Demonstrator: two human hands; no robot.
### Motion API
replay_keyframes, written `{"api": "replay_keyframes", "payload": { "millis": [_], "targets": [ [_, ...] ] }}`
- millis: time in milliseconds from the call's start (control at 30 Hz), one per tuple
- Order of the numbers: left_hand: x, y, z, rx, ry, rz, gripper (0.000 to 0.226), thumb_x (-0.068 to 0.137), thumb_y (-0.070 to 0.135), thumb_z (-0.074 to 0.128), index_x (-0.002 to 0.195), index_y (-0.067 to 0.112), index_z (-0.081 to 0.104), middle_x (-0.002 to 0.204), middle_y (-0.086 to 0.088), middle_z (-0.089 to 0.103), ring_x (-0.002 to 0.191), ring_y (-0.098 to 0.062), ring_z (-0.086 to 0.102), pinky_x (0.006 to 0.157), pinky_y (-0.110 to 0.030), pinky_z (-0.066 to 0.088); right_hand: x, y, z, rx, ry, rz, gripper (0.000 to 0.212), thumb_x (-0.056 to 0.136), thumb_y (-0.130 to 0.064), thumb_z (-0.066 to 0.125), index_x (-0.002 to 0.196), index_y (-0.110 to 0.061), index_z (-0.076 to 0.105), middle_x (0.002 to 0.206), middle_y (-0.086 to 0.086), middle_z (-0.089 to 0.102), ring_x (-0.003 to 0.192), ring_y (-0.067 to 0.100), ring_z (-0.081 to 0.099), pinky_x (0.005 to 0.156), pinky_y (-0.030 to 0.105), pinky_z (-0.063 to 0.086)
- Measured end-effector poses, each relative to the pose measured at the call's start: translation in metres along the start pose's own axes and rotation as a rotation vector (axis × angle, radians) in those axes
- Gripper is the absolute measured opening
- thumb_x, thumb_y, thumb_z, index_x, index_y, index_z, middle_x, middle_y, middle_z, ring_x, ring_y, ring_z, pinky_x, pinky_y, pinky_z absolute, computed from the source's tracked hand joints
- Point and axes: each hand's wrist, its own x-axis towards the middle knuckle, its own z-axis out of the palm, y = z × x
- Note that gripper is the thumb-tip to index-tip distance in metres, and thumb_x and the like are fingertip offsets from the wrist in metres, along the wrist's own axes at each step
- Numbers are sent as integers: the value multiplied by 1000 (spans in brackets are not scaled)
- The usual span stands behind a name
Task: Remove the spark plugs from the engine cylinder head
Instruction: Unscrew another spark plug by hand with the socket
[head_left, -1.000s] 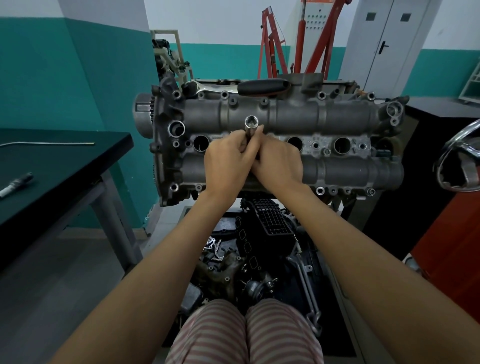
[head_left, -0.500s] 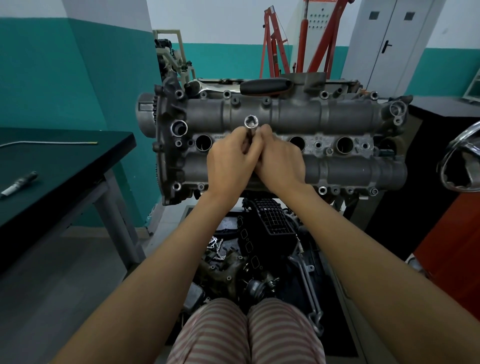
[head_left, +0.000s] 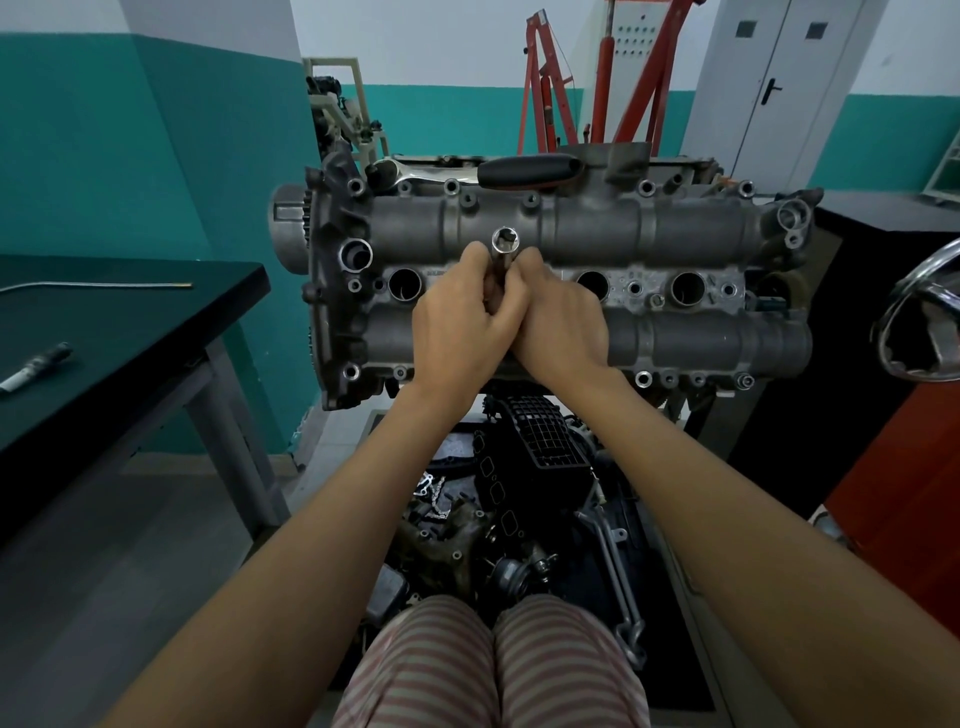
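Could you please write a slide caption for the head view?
Both hands, left and right, grip a socket extension standing in the cylinder head.

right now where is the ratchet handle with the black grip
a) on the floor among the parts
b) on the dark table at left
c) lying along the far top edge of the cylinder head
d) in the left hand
c: the ratchet lies across the far edge of the cylinder head, untouched, while both hands, left hand and right hand, grip the socket extension.
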Motion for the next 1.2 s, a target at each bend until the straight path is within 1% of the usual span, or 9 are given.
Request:
{"api": "replay_keyframes", "payload": {
  "millis": [100,167,267,400,600,767,867,967,1200],
  "targets": [
    [1,-1,2,16,14,-17,30,92,26,53,73,3,53,52,-2,49,50,-18,48,50,-31,37,0,1,1,33,2,25,23,96,-32,38,94,-10,40,78,12,65,66,34,59,54,32,24],
    [3,-2,3,-8,35,-20,39,93,27,55,63,1,50,49,-8,48,47,-22,46,48,-36,36,1,2,3,-4,0,19,31,94,-37,39,99,-8,46,80,11,66,69,33,61,55,32,31],
    [4,-1,3,-15,45,-6,46,92,29,57,56,4,43,46,-11,44,45,-25,40,49,-39,34,0,2,1,39,17,-7,28,93,-33,43,94,-9,56,79,11,66,68,32,61,55,30,31],
    [1,-1,2,13,24,5,39,92,32,56,65,5,48,48,3,39,47,-16,39,50,-35,36,-1,1,1,2,8,-40,22,92,-24,43,94,-8,59,85,10,66,71,31,61,55,30,26],
    [0,-2,3,10,12,5,25,91,25,51,79,3,51,58,-3,51,52,-17,49,51,-31,40,0,1,2,-7,21,-9,17,97,-26,40,90,-10,42,81,9,63,68,30,59,55,31,21],
    [2,-4,4,-2,34,-8,36,92,26,55,62,10,44,47,2,41,45,-14,40,47,-29,33,0,2,2,1,13,-1,31,95,-37,38,97,-8,48,84,10,64,70,32,60,56,32,29],
    [4,-2,3,-6,42,12,47,91,27,59,54,10,36,45,-2,36,44,-16,32,46,-33,31,0,2,1,43,8,12,29,93,-35,43,87,-10,55,79,10,64,67,30,60,56,29,28],
    [2,-1,3,16,28,16,45,91,29,59,57,7,40,47,1,35,45,-16,34,47,-33,32,-1,1,-3,103,34,17,25,92,-26,47,76,-8,56,73,12,64,63,32,58,55,29,26],
    [1,-1,2,19,18,-12,25,92,25,53,81,2,51,60,-6,54,53,-18,51,53,-33,43,-1,1,1,29,12,-16,19,95,-29,40,92,-12,48,92,5,57,70,28,56,57,30,23]
  ]
}}
